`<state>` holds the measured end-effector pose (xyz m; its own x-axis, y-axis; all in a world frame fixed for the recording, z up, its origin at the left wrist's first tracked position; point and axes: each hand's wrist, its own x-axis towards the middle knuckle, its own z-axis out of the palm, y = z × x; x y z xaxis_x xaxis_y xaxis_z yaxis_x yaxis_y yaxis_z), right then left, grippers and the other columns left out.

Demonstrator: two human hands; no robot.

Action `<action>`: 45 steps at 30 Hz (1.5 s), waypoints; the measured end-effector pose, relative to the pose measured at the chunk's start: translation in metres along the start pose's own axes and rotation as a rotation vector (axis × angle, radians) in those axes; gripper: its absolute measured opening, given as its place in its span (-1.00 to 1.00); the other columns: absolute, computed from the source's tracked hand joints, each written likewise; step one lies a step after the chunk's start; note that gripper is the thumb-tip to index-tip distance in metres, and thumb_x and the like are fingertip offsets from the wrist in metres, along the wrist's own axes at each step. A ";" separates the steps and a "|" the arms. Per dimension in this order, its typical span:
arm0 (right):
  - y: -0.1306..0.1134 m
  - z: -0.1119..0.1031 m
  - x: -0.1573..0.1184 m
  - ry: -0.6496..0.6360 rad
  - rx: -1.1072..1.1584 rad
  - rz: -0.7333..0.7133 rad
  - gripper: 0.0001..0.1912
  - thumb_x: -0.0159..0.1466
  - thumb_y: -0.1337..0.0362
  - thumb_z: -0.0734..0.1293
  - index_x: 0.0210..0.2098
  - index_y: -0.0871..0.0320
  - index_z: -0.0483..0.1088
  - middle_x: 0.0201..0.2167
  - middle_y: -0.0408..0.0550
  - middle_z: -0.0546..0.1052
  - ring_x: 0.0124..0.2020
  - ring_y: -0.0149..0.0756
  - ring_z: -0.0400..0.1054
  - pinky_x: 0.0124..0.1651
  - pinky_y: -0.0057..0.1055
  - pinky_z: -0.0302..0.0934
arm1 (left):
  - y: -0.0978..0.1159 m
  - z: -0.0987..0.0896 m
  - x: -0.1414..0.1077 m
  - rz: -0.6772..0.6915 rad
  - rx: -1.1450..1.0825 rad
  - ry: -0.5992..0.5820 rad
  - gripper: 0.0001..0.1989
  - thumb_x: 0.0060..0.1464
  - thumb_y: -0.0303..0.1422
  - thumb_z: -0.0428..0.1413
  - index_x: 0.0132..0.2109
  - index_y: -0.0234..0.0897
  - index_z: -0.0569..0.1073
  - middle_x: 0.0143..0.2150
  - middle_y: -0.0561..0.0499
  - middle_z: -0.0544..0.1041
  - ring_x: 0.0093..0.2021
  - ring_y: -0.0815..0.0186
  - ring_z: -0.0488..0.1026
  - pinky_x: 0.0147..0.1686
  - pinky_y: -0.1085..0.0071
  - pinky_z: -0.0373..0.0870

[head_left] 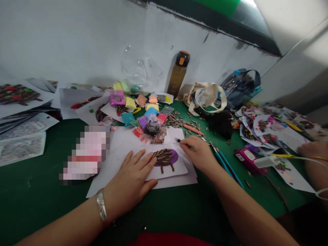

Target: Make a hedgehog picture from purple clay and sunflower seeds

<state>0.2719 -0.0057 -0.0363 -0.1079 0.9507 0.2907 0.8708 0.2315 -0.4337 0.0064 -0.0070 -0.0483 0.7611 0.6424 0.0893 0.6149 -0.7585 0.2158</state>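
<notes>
My left hand (135,177) lies spread over a white paper card (179,169), its fingertips reaching the left part of a picture. That picture is an animal-like shape (164,157) of striped sunflower seeds, with a purple clay edge and two brown clay legs. To the right of the card, my right hand (197,150) pinches a small dark pointed thing (178,140), too small to name. Larger white sheets (112,164) lie under the card. Just beyond it are bags of coloured clay, among them a black one (151,127) and a brown one (159,136).
Loose sunflower seeds (176,120) surround an orange stick (192,129). A bottle (178,73) stands by the wall. Blue-handled tools (227,165) and a magenta box (249,160) lie rightward; another person's hand (311,153) is at far right. A blurred pink item (87,153) lies left.
</notes>
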 end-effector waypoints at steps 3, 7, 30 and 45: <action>0.019 -0.012 0.021 0.008 -0.176 0.111 -0.75 0.28 0.36 0.18 -0.28 0.10 0.51 -0.22 -0.02 0.54 -0.14 -0.22 0.38 -0.10 -0.37 0.19 | -0.001 0.000 0.000 0.003 -0.012 0.004 -0.47 0.19 -0.14 0.02 0.24 -0.25 0.28 0.27 -0.12 0.27 0.28 -0.07 0.11 0.20 -0.14 0.01; 0.038 -0.005 0.042 -0.114 -0.373 0.233 -0.73 0.27 0.33 0.18 -0.15 0.15 0.48 -0.18 0.07 0.53 -0.17 -0.18 0.39 -0.15 -0.37 0.18 | 0.000 -0.002 0.000 -0.005 -0.016 -0.005 -0.48 0.19 -0.15 0.03 0.23 -0.25 0.29 0.26 -0.12 0.28 0.28 -0.07 0.12 0.20 -0.14 0.02; -0.026 -0.002 -0.024 -0.188 0.306 0.138 -0.83 0.24 0.33 0.25 -0.25 0.06 0.48 -0.30 -0.17 0.57 -0.26 -0.34 0.42 -0.17 -0.42 0.23 | 0.002 -0.002 0.000 0.003 -0.017 -0.001 -0.49 0.17 -0.19 0.06 0.22 -0.26 0.29 0.26 -0.12 0.29 0.28 -0.07 0.10 0.20 -0.14 0.01; -0.019 0.010 -0.025 -0.173 0.105 -0.128 -0.89 0.27 0.36 0.28 -0.33 0.13 0.45 -0.43 -0.10 0.47 -0.30 -0.31 0.29 -0.19 -0.38 0.17 | 0.001 -0.001 0.000 0.002 -0.032 0.010 -0.50 0.18 -0.16 0.04 0.21 -0.25 0.30 0.25 -0.12 0.30 0.28 -0.05 0.10 0.21 -0.13 -0.02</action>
<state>0.2533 -0.0316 -0.0438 -0.3030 0.9313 0.2022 0.7912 0.3641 -0.4913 0.0065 -0.0079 -0.0468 0.7601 0.6422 0.0994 0.6065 -0.7560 0.2462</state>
